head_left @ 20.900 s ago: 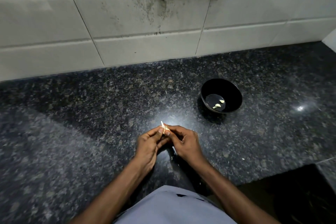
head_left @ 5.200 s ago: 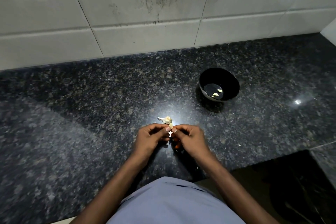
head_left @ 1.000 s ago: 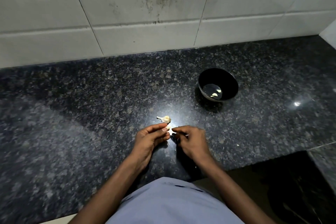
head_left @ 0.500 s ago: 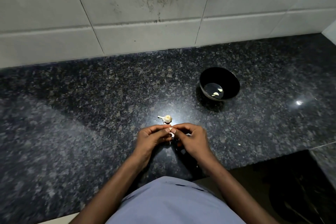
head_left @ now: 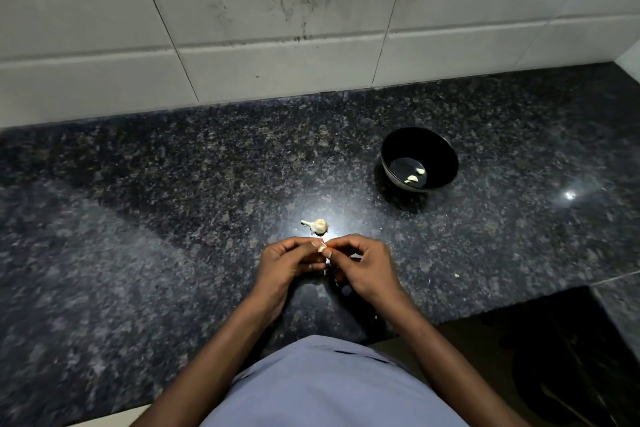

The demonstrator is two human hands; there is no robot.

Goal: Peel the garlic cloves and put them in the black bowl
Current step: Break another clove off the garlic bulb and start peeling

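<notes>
Black speckled granite makes the counter [head_left: 173, 253], and just above its near edge both hands meet over one small clove [head_left: 322, 247]. The left hand [head_left: 287, 263] pinches the clove between thumb and fingertips, and the right hand [head_left: 363, 263] has its thumb and forefinger closed on the same clove from the other side, so each grip is narrow and tight on it. How much skin is left on it is too small to tell. The step in hand looks like stripping that skin. To do it well, the left hand should hold the clove steady by its body while the right catches a loose edge with a nail and pulls along the length, rather than squeezing, which could bruise it or shoot it from the fingers. Working low over the counter means a dropped clove stays close. The rest of the bulb [head_left: 317, 225] lies just beyond the hands, so more cloves probably wait. The bowl [head_left: 446, 149] sits further back to the right, well apart, with two peeled cloves [head_left: 415, 175] in its bottom.
</notes>
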